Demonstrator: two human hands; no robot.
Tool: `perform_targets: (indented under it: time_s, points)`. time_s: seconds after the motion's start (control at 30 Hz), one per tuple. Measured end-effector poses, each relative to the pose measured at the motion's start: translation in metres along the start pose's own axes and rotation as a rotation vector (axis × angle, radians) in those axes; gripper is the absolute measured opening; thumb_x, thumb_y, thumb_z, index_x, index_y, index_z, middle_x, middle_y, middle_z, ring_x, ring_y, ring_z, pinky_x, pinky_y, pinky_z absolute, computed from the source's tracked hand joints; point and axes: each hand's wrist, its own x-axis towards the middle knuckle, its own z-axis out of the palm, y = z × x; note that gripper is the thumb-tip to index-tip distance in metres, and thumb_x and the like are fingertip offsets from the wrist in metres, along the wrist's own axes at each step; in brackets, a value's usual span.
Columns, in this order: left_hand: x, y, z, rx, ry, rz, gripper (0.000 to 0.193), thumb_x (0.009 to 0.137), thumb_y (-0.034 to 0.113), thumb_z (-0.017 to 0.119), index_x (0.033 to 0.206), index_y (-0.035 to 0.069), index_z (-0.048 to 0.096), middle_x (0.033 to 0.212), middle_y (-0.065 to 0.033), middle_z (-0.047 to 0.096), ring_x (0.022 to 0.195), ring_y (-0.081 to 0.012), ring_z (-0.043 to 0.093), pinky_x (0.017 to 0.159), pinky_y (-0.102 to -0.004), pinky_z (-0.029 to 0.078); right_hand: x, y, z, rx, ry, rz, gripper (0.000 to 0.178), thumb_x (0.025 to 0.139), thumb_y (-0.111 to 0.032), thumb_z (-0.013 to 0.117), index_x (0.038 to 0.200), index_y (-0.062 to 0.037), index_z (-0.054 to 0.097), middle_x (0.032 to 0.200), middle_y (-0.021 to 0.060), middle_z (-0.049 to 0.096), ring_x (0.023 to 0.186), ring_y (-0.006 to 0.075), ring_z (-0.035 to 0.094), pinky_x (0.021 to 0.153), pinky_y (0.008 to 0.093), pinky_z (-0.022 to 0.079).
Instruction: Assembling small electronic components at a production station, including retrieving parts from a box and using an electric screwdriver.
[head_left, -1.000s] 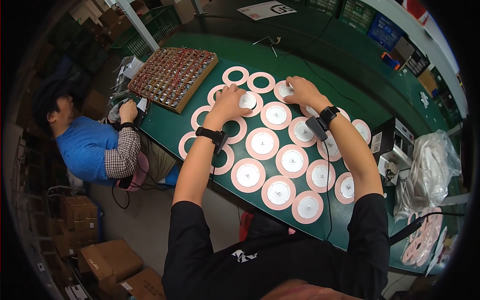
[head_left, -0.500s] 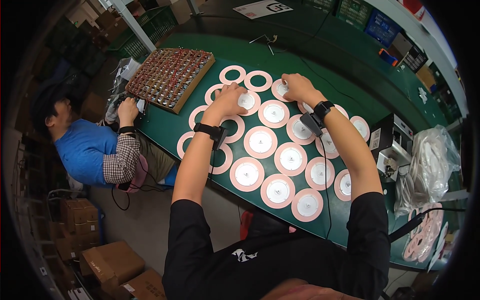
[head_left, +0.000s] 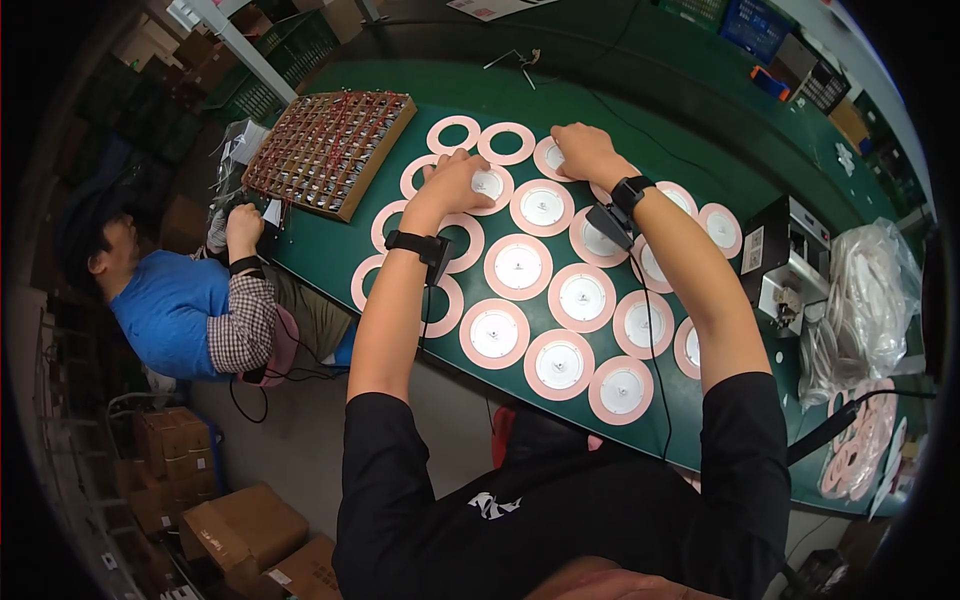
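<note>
Pink rings lie in rows on the green table, many with a round white disc in the middle, such as this white disc. At the far left of the rows, my left hand curls thumb and fingers round the edge of a white disc in its ring. Further right, my right hand bends its fingers onto another white disc at the back row; its fingertips are partly hidden. Rings without discs, like this pink ring, lie at the back and left. Both wrists wear black straps with small devices.
A divided box with red wires stands at the back left, near a seated person in blue. On the right are a black-and-silver machine and a clear bag of white parts. A cable hangs from my right wrist.
The whole view has shifted slightly as my head moved. Both hands stay at the same discs, with only small finger movements.
</note>
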Motion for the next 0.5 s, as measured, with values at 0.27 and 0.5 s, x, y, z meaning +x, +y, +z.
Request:
perform_targets:
  time_s: [0.27, 0.5]
  points:
    - [0.004, 0.013, 0.001, 0.211, 0.034, 0.02, 0.063, 0.071, 0.032, 0.092, 0.127, 0.017, 0.069, 0.128, -0.0078, 0.064, 0.123, -0.0322, 0.059, 0.105, -0.0567, 0.036, 0.002, -0.003, 0.0, -0.07, -0.003, 0.007, 0.041, 0.07, -0.015, 0.087, 0.107, -0.0063, 0.072, 0.102, 0.0156, 0.076, 0.096, 0.0337, 0.075, 0.079, 0.0425, 0.061]
    - [0.003, 0.013, -0.006, 0.202, -0.008, 0.073, 0.06, 0.071, 0.027, 0.093, 0.125, 0.017, 0.07, 0.127, -0.0071, 0.066, 0.119, -0.0316, 0.063, 0.106, -0.0604, 0.035, 0.0, -0.006, 0.003, -0.036, 0.0, 0.02, 0.046, 0.07, -0.018, 0.091, 0.108, -0.006, 0.069, 0.102, 0.0161, 0.075, 0.098, 0.0357, 0.074, 0.08, 0.0443, 0.06]
